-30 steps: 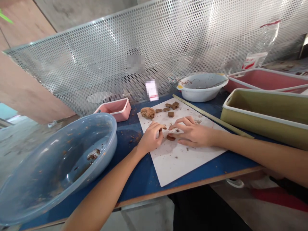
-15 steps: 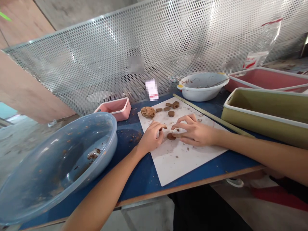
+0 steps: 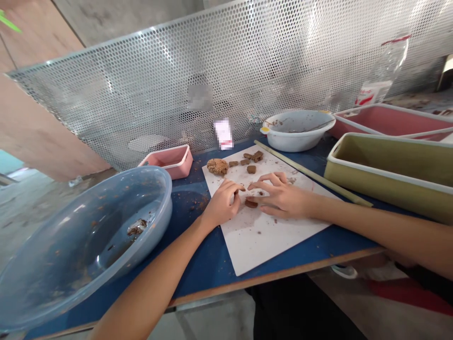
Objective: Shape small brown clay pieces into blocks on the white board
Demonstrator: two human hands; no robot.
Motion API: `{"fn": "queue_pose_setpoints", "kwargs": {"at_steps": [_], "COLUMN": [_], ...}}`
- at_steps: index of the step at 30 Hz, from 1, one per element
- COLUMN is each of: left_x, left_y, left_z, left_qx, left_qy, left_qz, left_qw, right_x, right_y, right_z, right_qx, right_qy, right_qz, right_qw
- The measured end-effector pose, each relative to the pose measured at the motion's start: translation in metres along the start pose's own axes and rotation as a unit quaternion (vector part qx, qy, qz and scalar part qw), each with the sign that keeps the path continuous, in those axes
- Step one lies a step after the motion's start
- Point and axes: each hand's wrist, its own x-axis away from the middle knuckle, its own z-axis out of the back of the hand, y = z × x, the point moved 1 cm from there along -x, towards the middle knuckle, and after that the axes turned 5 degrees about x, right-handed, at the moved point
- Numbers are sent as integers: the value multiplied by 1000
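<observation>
A white sheet [image 3: 262, 231] lies on the blue table. Both my hands rest on it around a small flat brown clay piece [image 3: 251, 203]. My left hand [image 3: 222, 204] is curled, its fingertips pinched at the piece's left side. My right hand [image 3: 283, 196] arches over it with bent fingers, thumb touching its right edge. Farther back on the sheet sit a rough brown clay lump [image 3: 217, 165] and several small brown clay blocks [image 3: 250, 160].
A large blue basin [image 3: 53, 264] with clay smears fills the left. A small pink tray [image 3: 170, 160], a white bowl [image 3: 297, 130], a long thin stick [image 3: 311, 174], an olive tub [image 3: 389, 170] and a pink tub [image 3: 392, 120] stand before a perforated metal screen [image 3: 212, 71].
My right hand's fingers slid back and forth a little over the brown piece. My left hand stayed pinched beside it. Nothing else moved.
</observation>
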Motion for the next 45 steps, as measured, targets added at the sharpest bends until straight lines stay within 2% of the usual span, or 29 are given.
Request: {"fn": "queue_pose_setpoints", "kwargs": {"at_steps": [5, 9, 13, 17, 21, 25, 30, 33, 37, 42, 45], "left_x": [0, 0, 0, 0, 0, -1, -1, -1, -1, 0, 0], "left_y": [0, 0, 0, -1, -1, -1, -2, -1, 0, -2, -2], "left_z": [0, 0, 0, -1, 0, 0, 0, 0, 1, 0, 0], "left_qx": [5, 8, 4, 3, 0, 0, -3, -2, -2, 3, 4], "left_qy": [3, 7, 4, 5, 2, 4, 6, 8, 3, 7, 5], "left_qz": [-7, -13, -10, -8, -9, -10, -6, 3, 7, 5, 2], "left_qw": [1000, 1000, 1000, 1000, 1000, 1000, 1000, 1000, 1000, 1000, 1000], "right_x": [-1, -2, -2, -3, -5, -5, -5, -5, -3, -3, -4], "right_y": [-2, -1, -1, -1, -1, -1, -2, 0, 2, 4, 3], "right_z": [1, 0, -3, -4, -6, -8, -7, -4, -1, -3, -4], "right_qx": [-26, -13, -26, -23, -55, -43, -52, -48, -79, -57, -60], "right_qy": [-11, -3, -18, -8, -38, -37, -44, -18, -3, 29, 14], "right_qz": [28, -9, 9, -32, -10, -33, -2, -30, 9, -9, 26], "right_qw": [999, 1000, 999, 999, 998, 998, 998, 998, 997, 998, 998]}}
